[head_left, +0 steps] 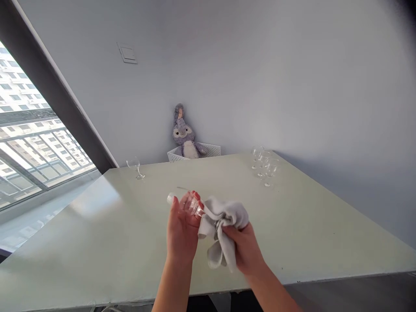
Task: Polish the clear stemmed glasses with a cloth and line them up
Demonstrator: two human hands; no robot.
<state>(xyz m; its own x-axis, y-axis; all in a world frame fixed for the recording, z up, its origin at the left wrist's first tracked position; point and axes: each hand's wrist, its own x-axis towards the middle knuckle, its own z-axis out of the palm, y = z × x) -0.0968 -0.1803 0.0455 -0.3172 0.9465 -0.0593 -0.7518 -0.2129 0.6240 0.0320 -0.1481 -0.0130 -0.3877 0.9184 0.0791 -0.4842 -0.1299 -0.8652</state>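
A clear stemmed glass [191, 207] lies tilted on its side in my left hand [184, 232], my fingers curled around its bowl. My right hand [245, 247] grips a bunched light grey cloth [229, 214], folded close against the right end of the glass. Something clear and shiny shows in the cloth's folds; whether it is the foot of the glass I cannot tell. Beside my left thumb is a small whitish patch, too blurred to name. Both hands are above the near half of the table.
Several clear stemmed glasses [270, 171] stand upright at the table's back right. Another stemmed glass [138, 169] stands at the back left. Beyond the pale green table [130, 251], a purple plush toy [187, 141] sits in a white perforated basket [212, 150]. A window is at left.
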